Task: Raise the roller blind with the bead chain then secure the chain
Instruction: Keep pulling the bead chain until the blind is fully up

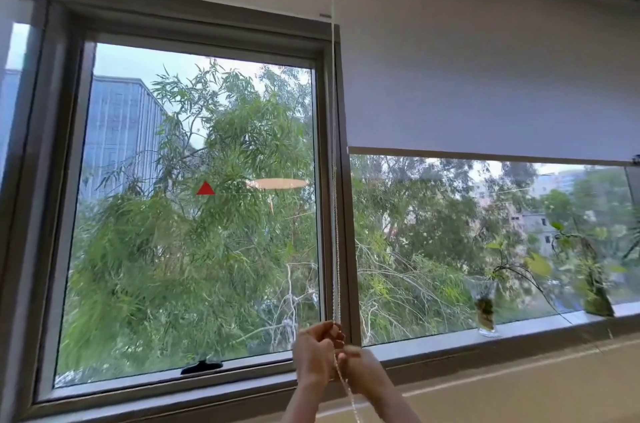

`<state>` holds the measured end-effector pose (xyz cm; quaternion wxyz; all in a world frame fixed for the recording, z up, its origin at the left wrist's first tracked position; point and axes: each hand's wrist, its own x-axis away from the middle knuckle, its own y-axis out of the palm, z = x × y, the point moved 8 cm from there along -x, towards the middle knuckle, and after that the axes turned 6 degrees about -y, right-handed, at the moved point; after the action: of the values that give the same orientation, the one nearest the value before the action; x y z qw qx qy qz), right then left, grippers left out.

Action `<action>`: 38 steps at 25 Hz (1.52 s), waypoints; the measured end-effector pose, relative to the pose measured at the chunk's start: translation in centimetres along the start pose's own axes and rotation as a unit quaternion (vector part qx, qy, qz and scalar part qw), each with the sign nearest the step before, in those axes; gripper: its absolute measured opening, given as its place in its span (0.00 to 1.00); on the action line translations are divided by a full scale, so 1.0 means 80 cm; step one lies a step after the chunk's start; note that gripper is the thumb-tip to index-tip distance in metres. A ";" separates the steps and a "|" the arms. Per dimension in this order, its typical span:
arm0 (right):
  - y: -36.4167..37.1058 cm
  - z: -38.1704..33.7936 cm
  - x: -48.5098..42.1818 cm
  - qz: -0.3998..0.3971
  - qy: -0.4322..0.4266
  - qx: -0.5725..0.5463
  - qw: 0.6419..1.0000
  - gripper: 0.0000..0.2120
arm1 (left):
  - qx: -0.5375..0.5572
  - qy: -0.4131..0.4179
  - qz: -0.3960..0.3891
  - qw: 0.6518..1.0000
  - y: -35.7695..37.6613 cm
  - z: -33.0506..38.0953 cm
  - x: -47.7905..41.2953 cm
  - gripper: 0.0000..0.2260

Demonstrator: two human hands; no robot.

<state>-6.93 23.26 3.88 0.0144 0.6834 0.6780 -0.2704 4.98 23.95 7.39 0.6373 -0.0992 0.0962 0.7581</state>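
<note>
Head view: pale roller blind (pixel 485 83), lowered halfway over right pane. Bead chain (pixel 334 180), white, hanging along the window mullion. Left hand (pixel 317 350) and right hand (pixel 363 369), raised together, each clenched around the chain.

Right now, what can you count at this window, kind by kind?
Hands on the chain: 2, left hand and right hand
Bead chain: 1
Roller blind: 1
Plant cuttings in glass vases: 2
Total: 6
</note>
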 end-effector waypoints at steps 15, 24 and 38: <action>-0.059 -0.141 -0.034 0.154 -0.099 -0.112 0.977 0.13 | -0.014 0.004 -0.181 0.983 0.027 0.031 0.003 0.07; -0.055 -0.142 -0.042 0.145 -0.147 -0.112 0.972 0.11 | 0.061 0.078 -0.126 0.987 0.034 0.182 -0.052 0.08; -0.083 -0.143 -0.020 0.016 -0.065 -0.110 0.992 0.14 | 0.128 0.062 -0.015 0.990 0.051 0.231 -0.046 0.11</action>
<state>-9.04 26.75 16.58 0.1379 0.6697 0.6900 -0.2375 1.07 24.78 26.25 0.6487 -0.0653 0.2302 0.7224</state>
